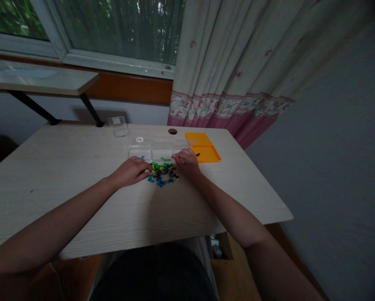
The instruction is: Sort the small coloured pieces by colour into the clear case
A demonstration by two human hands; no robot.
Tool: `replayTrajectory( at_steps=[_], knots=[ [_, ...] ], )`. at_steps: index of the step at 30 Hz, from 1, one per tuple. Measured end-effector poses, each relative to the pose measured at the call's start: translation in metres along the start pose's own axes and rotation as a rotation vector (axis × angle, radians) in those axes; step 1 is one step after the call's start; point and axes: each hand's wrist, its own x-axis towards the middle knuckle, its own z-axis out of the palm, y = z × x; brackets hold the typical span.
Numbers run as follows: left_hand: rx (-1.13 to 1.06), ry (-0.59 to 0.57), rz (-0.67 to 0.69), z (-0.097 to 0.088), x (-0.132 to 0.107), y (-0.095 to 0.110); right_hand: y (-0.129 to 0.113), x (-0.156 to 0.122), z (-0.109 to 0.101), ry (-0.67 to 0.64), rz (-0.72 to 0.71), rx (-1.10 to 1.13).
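A pile of small toy building bricks (162, 174) in green, blue, yellow and black lies on the table. At its left edge is my left hand (129, 171), thumb and forefinger apart and touching the bricks. My right hand (188, 163) is above the pile's right side, at the near edge of a clear compartment box (162, 154). Its fingers are pinched; whatever is between them is too small to make out. A blue piece (143, 157) lies in the box's left compartment, and green pieces (165, 159) show near the middle one.
A yellow open case (208, 154) with a few dark pieces (198, 154) stands right of the clear box. A small clear box (121, 131) with raised lid sits at the back left. Behind are a round table hole (173, 131), a raised shelf (43, 77) and a curtain (225, 75).
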Motion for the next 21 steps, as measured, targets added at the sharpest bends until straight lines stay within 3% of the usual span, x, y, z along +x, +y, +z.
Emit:
replayTrajectory(
  at_steps=[14,21],
  knots=[
    [0.038,-0.033,-0.040,0.0018,0.0028,0.0033,0.0026,0.0003,-0.0004,-0.008,0.019,0.024],
    [0.008,0.083,-0.093,0.0032,0.0015,0.0030,-0.0051,0.0001,-0.0073,-0.006,-0.018,-0.007]
  ],
)
